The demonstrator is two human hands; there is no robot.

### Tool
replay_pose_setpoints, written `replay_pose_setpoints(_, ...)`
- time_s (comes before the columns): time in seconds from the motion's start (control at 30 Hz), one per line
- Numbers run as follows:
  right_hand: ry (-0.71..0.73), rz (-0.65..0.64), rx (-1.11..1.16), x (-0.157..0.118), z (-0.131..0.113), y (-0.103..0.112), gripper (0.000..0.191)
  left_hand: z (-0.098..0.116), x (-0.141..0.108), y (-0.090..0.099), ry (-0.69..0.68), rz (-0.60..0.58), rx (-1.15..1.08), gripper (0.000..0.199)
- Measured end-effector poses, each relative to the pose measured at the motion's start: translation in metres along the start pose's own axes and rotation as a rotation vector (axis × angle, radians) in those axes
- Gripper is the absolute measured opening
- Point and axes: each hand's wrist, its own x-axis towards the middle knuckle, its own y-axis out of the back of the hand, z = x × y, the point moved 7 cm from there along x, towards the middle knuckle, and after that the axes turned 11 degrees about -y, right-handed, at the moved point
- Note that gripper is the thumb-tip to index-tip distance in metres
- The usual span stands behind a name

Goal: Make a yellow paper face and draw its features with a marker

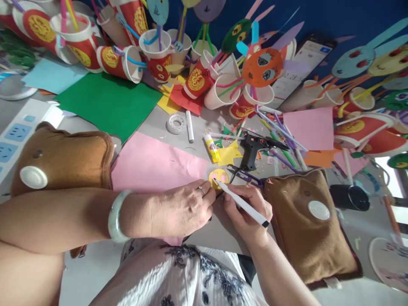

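My right hand (pixel 248 212) is closed around a white marker (pixel 244 202) with a black end cap. The marker's tip touches a small yellow paper face (pixel 222 174) with pink cheeks and drawn eyes. My left hand (pixel 188 208), wearing a ring and a pale bangle, has its fingers curled and pressed together at the face's near left edge; its fingertips are partly hidden. Pink paper (pixel 153 165) lies under and behind my left hand. Just beyond the face are a yellow glue tube (pixel 212 148) and a yellow paper scrap (pixel 230 154).
A black glue gun (pixel 250 151) and purple-handled scissors (pixel 248 177) lie beyond my right hand. Brown fabric pouches flank me, left (pixel 70 161) and right (pixel 309 229). Red paper cups (pixel 197 80) with paper-faced straw figures line the back. Green paper (pixel 108 104) lies back left.
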Motion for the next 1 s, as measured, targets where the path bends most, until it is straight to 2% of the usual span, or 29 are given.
replay_pose_setpoints(0.4,0.027,-0.002,0.014,0.0,-0.001,-0.003,0.012,-0.001,0.0,0.004,0.013,0.018,0.043,0.027)
replay_pose_setpoints(0.8,0.006,-0.015,0.009,0.0,0.001,-0.003,0.01,0.0,0.0,0.0,0.012,0.005,0.021,0.029)
replay_pose_setpoints(0.9,-0.078,0.053,0.021,-0.002,0.01,0.003,0.01,0.0,0.0,0.0,0.005,0.009,-0.002,0.031)
replay_pose_setpoints(1.0,-0.156,0.178,0.065,-0.007,0.023,0.009,0.01,0.001,0.002,-0.001,0.001,-0.005,-0.003,0.034)
